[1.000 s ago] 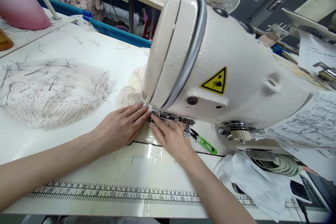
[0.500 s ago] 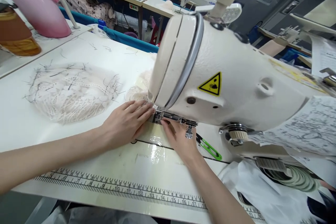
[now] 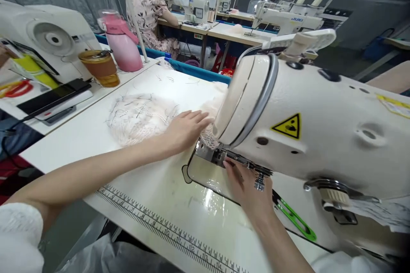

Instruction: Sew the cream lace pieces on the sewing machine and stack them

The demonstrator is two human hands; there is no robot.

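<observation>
A white sewing machine [image 3: 250, 98] stands before me, its head tilted across the view. Left of the presser foot [image 3: 219, 155], my left hand [image 3: 187, 130] lies with outstretched fingers at a piece of pale lace [image 3: 209, 136]; the thumb is hidden. The lace runs in beneath the machine head, which covers part of it. Below the head, my right hand [image 3: 251, 187] reaches to the foot's near side, a gap showing between thumb and fingers; the machine's metal parts hide some of them. Green thread snips [image 3: 296, 217] lie beside its wrist.
A heap of lace pieces with dark thread ends [image 3: 137, 117] lies left on the table. Farther left stand a drink cup [image 3: 101, 68], a pink flask [image 3: 123, 42] and another machine [image 3: 54, 42]. A printed ruler [image 3: 166, 232] follows the near edge. A person [image 3: 149, 13] sits behind.
The view has swung left, showing the neighbouring table. My left hand has drawn back from the presser foot, uncovering lace and the metal plate. My right hand stays by the foot.
</observation>
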